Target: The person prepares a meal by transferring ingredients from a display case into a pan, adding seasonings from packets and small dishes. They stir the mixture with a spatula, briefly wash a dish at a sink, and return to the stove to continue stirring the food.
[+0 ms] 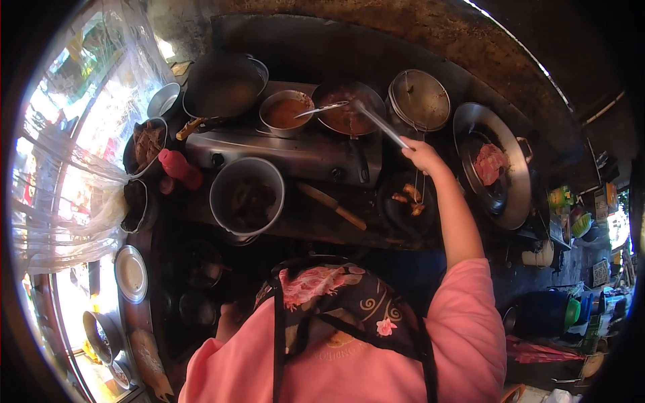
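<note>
Fingers of the right hand (420,156) are wrapped around the end of a long metal utensil (384,125), clamped on its handle. On my head-camera feed, the utensil slants away to the upper left, its far end down in a dark frying pan (329,121) on the right side of a steel stove (269,156). I cannot tell how the left hand is held: only a patch of skin beside the left sleeve (208,349) shows, and the rest sinks into shadow. The two hands are well apart

The right arm (460,225) reaches forward from a pink sleeve, almost straight, with the hand raised in front of the stove and just right of the pan

Reddish-brown food, wet and glossy, covers the pan's floor; its details are too dark to make out. The pan's black handle points toward the wearer. Just left of it I see a pot (285,115) of orange-brown sauce, and a spoon (322,109) lies across from pot to pan. Nearer the wearer, a knife (334,205) with a wooden handle lies beside a deep grey pot (246,232)
</note>
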Motion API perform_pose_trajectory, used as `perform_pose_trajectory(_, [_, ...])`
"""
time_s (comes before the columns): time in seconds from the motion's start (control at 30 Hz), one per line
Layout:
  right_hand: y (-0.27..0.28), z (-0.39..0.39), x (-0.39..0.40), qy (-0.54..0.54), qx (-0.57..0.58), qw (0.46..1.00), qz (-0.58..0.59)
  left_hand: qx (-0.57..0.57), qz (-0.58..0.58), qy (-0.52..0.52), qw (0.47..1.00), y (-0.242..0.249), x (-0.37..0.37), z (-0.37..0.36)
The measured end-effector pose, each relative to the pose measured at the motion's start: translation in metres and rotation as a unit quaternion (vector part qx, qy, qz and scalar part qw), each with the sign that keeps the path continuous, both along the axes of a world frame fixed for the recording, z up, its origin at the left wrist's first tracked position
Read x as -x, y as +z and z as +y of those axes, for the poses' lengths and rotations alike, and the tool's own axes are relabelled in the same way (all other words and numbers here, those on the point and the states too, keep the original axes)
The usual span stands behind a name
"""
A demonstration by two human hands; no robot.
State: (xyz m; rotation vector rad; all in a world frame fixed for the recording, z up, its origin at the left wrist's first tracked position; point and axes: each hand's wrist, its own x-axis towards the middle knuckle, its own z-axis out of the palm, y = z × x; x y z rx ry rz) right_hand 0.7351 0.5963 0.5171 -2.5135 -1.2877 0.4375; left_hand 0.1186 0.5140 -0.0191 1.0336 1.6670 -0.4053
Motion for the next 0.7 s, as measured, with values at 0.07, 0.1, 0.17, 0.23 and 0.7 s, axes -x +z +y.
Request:
perform_pose_trajectory(0.07, [-0.015,0.000,-0.011,0.096,-0.070,0.973,-0.198,0.003,-0.038,0.177,0.984,0.014,0.001,0.000])
perform_pose_trajectory(0.1, [-0.005,-0.003,0.001,0.099,-0.046,0.968,-0.226,0.005,-0.056,0.263,0.963,0.021,0.002,-0.003])
perform_pose_trajectory(0.17, [0.020,-0.005,0.041,0.106,0.005,0.955,-0.278,-0.107,0.058,-0.206,0.971,0.066,-0.007,0.010])
perform_pose_trajectory(0.23, [0.015,0.006,0.053,0.083,0.029,0.957,-0.277,-0.174,0.083,-0.367,0.910,0.084,-0.017,0.026])
perform_pose_trajectory(0.7, [-0.071,0.064,-0.031,0.082,-0.103,0.972,-0.195,-0.170,-0.148,-0.031,0.974,-0.024,-0.023,0.061])
